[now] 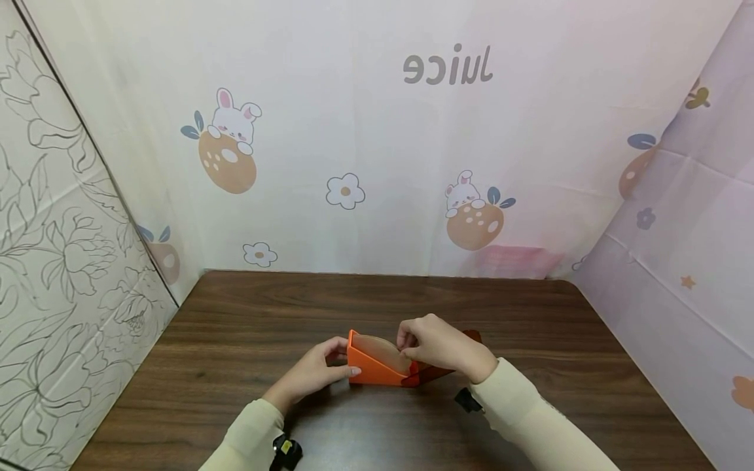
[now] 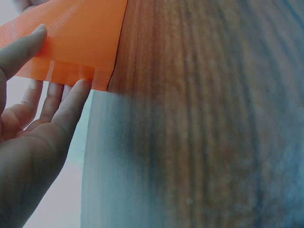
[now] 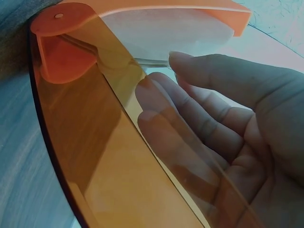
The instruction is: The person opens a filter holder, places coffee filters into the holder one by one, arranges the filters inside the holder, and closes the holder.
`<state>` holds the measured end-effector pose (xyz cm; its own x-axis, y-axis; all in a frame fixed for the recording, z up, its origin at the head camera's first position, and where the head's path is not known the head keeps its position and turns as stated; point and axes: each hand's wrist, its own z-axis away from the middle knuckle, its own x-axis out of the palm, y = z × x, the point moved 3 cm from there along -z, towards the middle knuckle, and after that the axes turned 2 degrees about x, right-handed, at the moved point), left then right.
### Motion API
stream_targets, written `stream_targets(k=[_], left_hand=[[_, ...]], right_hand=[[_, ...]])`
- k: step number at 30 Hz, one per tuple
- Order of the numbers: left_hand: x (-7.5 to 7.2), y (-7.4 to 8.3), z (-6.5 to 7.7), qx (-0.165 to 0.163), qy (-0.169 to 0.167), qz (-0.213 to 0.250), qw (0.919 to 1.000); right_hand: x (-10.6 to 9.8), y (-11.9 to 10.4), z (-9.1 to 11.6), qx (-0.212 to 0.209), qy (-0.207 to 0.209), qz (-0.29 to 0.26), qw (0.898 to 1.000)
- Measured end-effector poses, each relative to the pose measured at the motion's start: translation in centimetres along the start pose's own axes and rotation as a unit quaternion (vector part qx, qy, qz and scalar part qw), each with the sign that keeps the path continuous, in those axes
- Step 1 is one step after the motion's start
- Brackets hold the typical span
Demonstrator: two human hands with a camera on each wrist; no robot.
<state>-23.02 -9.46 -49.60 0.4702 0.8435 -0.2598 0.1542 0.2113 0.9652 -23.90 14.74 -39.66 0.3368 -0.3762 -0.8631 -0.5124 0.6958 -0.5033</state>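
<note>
A wedge-shaped orange box stands on the table with its translucent orange lid swung out to the right. Inside it stand pale coffee filter papers with a rounded upper edge. My left hand grips the box's left end, thumb on the front face and fingers at the end and behind. In the left wrist view the orange wall lies between thumb and fingers. My right hand reaches over the lid and pinches the papers' edge; in the right wrist view thumb and fingertips meet at the white stack.
The dark wood-grain table extends around the box on all sides. Behind it hangs a printed curtain, with more patterned cloth at left and right. The opened lid lies under my right wrist.
</note>
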Motion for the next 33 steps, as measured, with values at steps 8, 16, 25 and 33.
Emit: stream_targets(k=[8,16,25,33], left_hand=[[0.0,0.0,0.0,0.002,0.001,-0.002,1.0],[-0.1,0.0,0.0,0.005,-0.001,0.005,1.0],[-0.1,0.0,0.0,0.0,0.001,0.008,1.0],[0.0,0.1,0.0,0.0,0.0,0.009,1.0]], right_hand=[[-0.9,0.0,0.3,-0.003,0.016,-0.006,1.0],[-1.6,0.3,0.6,-0.014,0.031,-0.003,0.999],[-2.9,0.3,1.1,-0.023,0.037,-0.009,0.999],[-3.9,0.8,1.9,-0.015,0.049,-0.004,0.999]])
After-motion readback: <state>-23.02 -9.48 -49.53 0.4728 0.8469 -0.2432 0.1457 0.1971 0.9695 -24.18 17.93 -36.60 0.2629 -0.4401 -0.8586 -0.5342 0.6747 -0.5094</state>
